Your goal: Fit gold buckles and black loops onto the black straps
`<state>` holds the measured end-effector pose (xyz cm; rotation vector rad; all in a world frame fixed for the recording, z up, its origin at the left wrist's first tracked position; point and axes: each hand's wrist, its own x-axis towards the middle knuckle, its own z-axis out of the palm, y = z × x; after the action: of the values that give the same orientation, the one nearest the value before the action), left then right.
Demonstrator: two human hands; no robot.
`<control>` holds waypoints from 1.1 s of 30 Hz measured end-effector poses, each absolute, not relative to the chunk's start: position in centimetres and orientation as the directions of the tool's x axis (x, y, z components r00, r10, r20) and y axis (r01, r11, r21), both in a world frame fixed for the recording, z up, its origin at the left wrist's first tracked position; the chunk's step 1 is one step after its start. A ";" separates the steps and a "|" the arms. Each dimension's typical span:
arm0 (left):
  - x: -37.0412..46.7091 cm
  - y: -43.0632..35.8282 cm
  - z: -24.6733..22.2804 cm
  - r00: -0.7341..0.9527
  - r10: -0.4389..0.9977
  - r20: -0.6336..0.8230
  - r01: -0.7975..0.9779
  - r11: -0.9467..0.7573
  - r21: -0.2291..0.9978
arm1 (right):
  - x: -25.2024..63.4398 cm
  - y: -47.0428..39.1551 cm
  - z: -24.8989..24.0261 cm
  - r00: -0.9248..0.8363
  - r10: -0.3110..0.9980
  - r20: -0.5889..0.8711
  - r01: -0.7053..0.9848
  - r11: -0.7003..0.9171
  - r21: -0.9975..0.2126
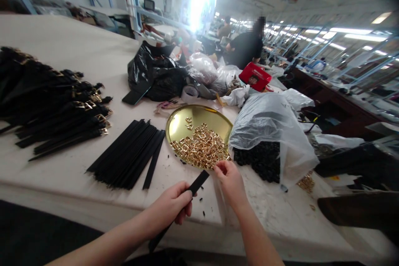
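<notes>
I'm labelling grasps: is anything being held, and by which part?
The left hand holds a black strip near its far end. The right hand is by the gold tray; whether it pinches anything cannot be told.

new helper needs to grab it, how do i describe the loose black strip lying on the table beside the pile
Find the round gold tray on the pale table, then the pile of flat black strips just left of it. The loose strip lies on the pile's tray side, its near end angled away with bare table between, while the others lie packed together.
</notes>
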<state>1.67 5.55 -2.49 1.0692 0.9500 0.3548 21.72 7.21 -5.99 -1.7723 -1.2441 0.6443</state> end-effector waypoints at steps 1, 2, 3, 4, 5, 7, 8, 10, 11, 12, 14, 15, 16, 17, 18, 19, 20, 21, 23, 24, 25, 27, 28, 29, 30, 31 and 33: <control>1.7 5.5 -2.5 0.567 0.673 -0.475 0.163 0.473 0.866 | 21.8 6.9 -6.0 0.379 0.924 0.041 0.439 -0.141 -0.887; 1.9 5.4 -2.4 0.560 0.686 -0.464 0.142 0.472 0.870 | 21.9 6.6 -6.0 0.385 0.923 0.017 0.386 -0.144 -0.911; 2.1 5.4 -2.4 0.557 0.698 -0.449 0.121 0.467 0.876 | 21.9 6.1 -5.7 0.387 0.922 -0.010 0.328 -0.148 -0.933; 2.3 5.5 -2.3 0.557 0.710 -0.431 0.104 0.455 0.884 | 21.8 5.6 -5.3 0.386 0.922 -0.038 0.267 -0.151 -0.952; 2.5 5.5 -2.1 0.558 0.722 -0.409 0.095 0.434 0.896 | 21.6 5.0 -4.8 0.381 0.922 -0.065 0.209 -0.154 -0.966; 3.1 5.7 -1.7 0.554 0.755 -0.350 0.087 0.366 0.926 | 21.0 3.5 -3.4 0.360 0.926 -0.112 0.103 -0.159 -0.982; 3.4 5.7 -1.5 0.548 0.775 -0.315 0.082 0.325 0.942 | 20.5 2.7 -2.8 0.341 0.929 -0.142 0.038 -0.165 -0.986; 4.0 5.6 -1.2 0.545 0.800 -0.253 0.068 0.258 0.964 | 19.6 1.1 -1.7 0.297 0.933 -0.203 -0.102 -0.181 -0.978; 4.2 5.5 -1.1 0.560 0.794 -0.235 0.062 0.242 0.968 | 19.1 0.4 -1.3 0.280 0.934 -0.222 -0.153 -0.185 -0.971; 4.4 5.2 -1.1 0.583 0.779 -0.229 0.063 0.238 0.969 | 18.7 -0.3 -1.1 0.273 0.935 -0.227 -0.176 -0.184 -0.967; 4.7 4.6 -1.1 0.612 0.748 -0.256 0.088 0.257 0.962 | 18.0 -1.4 -1.0 0.297 0.939 -0.176 -0.098 -0.153 -0.983; 4.8 4.2 -1.2 0.610 0.741 -0.280 0.105 0.275 0.956 | 17.8 -1.9 -1.1 0.320 0.939 -0.125 -0.009 -0.129 -0.992; 4.9 3.9 -1.3 0.597 0.740 -0.310 0.121 0.298 0.947 | 17.6 -2.3 -1.2 0.345 0.936 -0.064 0.098 -0.104 -0.990; 4.9 3.6 -1.4 0.582 0.739 -0.341 0.133 0.327 0.936 | 17.4 -2.7 -1.4 0.364 0.932 0.005 0.214 -0.078 -0.974; 4.9 3.4 -1.5 0.573 0.730 -0.372 0.140 0.359 0.923 | 17.2 -3.1 -1.6 0.371 0.925 0.074 0.327 -0.055 -0.944; 4.8 3.2 -1.6 0.576 0.712 -0.401 0.143 0.396 0.907 | 17.0 -3.4 -1.8 0.368 0.920 0.137 0.428 -0.037 -0.903; 4.7 3.1 -1.6 0.588 0.688 -0.426 0.137 0.434 0.891 | 16.9 -3.7 -2.0 0.354 0.916 0.188 0.514 -0.023 -0.857; 4.6 3.0 -1.6 0.606 0.658 -0.446 0.122 0.477 0.870 | 16.8 -4.0 -2.2 0.331 0.916 0.227 0.583 -0.008 -0.813; 4.4 2.9 -1.5 0.650 0.591 -0.477 0.066 0.581 0.811 | 16.8 -4.4 -2.8 0.278 0.921 0.272 0.671 0.016 -0.741; 4.3 2.8 -1.5 0.670 0.557 -0.490 0.032 0.638 0.769 | 16.8 -4.5 -3.1 0.260 0.924 0.281 0.697 0.022 -0.717; 4.2 2.8 -1.3 0.684 0.524 -0.508 0.003 0.693 0.720 | 16.9 -4.6 -3.4 0.250 0.926 0.285 0.709 0.025 -0.704; 4.0 2.7 -1.1 0.691 0.470 -0.548 -0.036 0.780 0.624 | 17.1 -4.7 -4.0 0.255 0.927 0.274 0.691 0.023 -0.723; 4.0 2.7 -1.1 0.686 0.455 -0.568 -0.045 0.806 0.590 | 17.2 -4.7 -4.2 0.270 0.929 0.255 0.657 0.016 -0.753; 4.0 2.7 -1.1 0.680 0.445 -0.583 -0.049 0.821 0.569 | 17.2 -4.6 -4.5 0.290 0.931 0.224 0.605 0.003 -0.796; 4.0 2.6 -1.1 0.674 0.439 -0.594 -0.049 0.828 0.558 | 17.3 -4.6 -4.7 0.309 0.934 0.182 0.534 -0.012 -0.846; 4.0 2.6 -1.2 0.670 0.440 -0.598 -0.046 0.829 0.558 | 17.3 -4.6 -4.9 0.322 0.938 0.129 0.444 -0.030 -0.895; 4.2 2.5 -1.5 0.666 0.456 -0.590 -0.037 0.811 0.584 | 17.4 -4.4 -5.1 0.329 0.944 0.017 0.237 -0.066 -0.969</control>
<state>4.15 2.51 -1.51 0.5709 0.8012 0.2959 17.35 -4.44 -5.07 -1.5457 -1.1127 0.8455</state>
